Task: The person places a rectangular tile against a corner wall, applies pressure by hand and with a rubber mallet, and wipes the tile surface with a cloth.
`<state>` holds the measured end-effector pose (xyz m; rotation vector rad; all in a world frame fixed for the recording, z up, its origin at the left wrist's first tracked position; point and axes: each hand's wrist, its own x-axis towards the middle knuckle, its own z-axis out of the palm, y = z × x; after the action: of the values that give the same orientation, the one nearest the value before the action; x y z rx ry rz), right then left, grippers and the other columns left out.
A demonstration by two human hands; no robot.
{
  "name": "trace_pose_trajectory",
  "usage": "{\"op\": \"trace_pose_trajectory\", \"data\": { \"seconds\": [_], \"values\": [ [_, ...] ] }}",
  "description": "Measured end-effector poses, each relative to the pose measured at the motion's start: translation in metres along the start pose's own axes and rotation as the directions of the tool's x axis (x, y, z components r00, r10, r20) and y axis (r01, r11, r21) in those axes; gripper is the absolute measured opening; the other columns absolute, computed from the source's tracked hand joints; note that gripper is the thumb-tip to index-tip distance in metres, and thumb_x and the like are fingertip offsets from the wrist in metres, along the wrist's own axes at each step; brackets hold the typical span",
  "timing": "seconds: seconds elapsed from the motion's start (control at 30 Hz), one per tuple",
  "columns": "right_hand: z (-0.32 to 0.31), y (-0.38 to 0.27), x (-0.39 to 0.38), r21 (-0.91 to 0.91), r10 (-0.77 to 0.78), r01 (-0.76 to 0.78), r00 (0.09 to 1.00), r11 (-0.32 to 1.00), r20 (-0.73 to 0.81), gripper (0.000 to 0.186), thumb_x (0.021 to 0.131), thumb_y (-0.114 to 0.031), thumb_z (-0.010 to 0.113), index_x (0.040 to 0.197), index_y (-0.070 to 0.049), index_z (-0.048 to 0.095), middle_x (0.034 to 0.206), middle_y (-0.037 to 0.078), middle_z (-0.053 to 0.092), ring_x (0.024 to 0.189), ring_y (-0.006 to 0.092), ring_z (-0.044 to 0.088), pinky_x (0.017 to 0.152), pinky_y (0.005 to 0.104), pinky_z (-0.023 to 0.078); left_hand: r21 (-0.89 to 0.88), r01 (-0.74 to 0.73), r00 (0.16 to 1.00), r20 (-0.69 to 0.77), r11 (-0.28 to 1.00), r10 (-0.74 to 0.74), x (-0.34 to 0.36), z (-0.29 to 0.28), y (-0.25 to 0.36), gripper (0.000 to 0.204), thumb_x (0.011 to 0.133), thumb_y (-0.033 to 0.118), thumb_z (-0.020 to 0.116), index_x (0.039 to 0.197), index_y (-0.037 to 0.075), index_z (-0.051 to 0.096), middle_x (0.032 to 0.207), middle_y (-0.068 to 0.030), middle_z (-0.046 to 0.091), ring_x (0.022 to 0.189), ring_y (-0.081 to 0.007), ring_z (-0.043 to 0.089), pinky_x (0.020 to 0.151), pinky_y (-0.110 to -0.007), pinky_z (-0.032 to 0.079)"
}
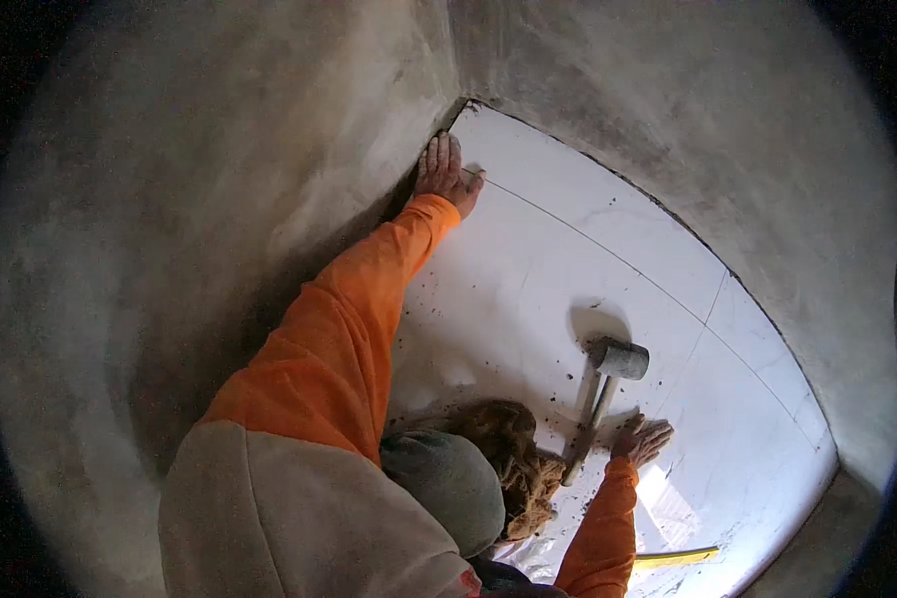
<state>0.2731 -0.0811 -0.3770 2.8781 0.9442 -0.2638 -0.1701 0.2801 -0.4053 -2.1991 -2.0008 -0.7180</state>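
My left hand (446, 174) lies flat with its fingers out, at the left edge of the large white tiles (528, 259), against the wall and over the end of a long seam. My right hand (642, 441) rests on the tile surface with its fingers spread, holding nothing. Just left of it is a mallet (623, 360) with a dark grey head and a pale handle. The mallet lies on the tiles, and neither hand touches its head. A crumpled brown cloth (518, 468) sits nearer to me, left of the handle's end.
Bare grey plastered walls (199, 179) meet in the far corner and bound the tiles. Dark crumbs are scattered over the white surface. A long yellow strip-like object (676, 557) lies near the lower right. Beside the cloth is a rounded grey-green fabric shape (447, 488).
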Motion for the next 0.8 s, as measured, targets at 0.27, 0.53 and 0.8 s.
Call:
{"op": "trace_pose_trajectory", "data": {
  "seconds": [0.27, 0.53, 0.8],
  "values": [
    [0.000, -0.003, 0.003, -0.052, 0.056, -0.056, 0.998, 0.997, -0.005, 0.080, 0.090, -0.059, 0.028, 0.144, -0.002, 0.010, 0.151, 0.015, 0.005, 0.140, 0.0284, 0.006, 0.111, 0.0480, 0.009, 0.021, -0.227, 0.952, 0.216, 0.974, 0.217, 0.063, 0.022, 0.012, 0.073, 0.086, 0.046, 0.042, 0.140, 0.000, 0.022, 0.148, -0.0174, 0.017, 0.138, -0.0295, 0.011, 0.112, -0.043, 0.007],
    [-0.006, -0.007, -0.004, 0.003, 0.056, -0.056, 0.997, 0.998, -0.046, 0.083, 0.089, -0.062, 0.026, 0.144, -0.002, 0.009, 0.151, 0.017, 0.004, 0.140, 0.0299, 0.004, 0.111, 0.0484, 0.008, 0.038, 0.031, 0.987, 0.158, 0.999, -0.037, 0.082, 0.051, 0.018, 0.076, 0.086, 0.050, 0.039, 0.140, 0.000, 0.022, 0.148, -0.0164, 0.017, 0.137, -0.0322, 0.012, 0.112, -0.045, 0.007],
    [0.011, -0.002, -0.003, -0.048, 0.011, -0.018, 0.989, 0.999, -0.146, 0.081, 0.089, -0.061, 0.030, 0.144, -0.003, 0.013, 0.150, 0.017, 0.011, 0.139, 0.0314, 0.010, 0.109, 0.0507, 0.011, 0.184, 0.252, 0.955, 0.109, 0.950, -0.274, 0.018, 0.027, 0.033, 0.080, 0.087, 0.052, 0.038, 0.139, -0.005, 0.020, 0.147, -0.0200, 0.014, 0.136, -0.0333, 0.012, 0.111, -0.047, 0.009]
  ]
}}
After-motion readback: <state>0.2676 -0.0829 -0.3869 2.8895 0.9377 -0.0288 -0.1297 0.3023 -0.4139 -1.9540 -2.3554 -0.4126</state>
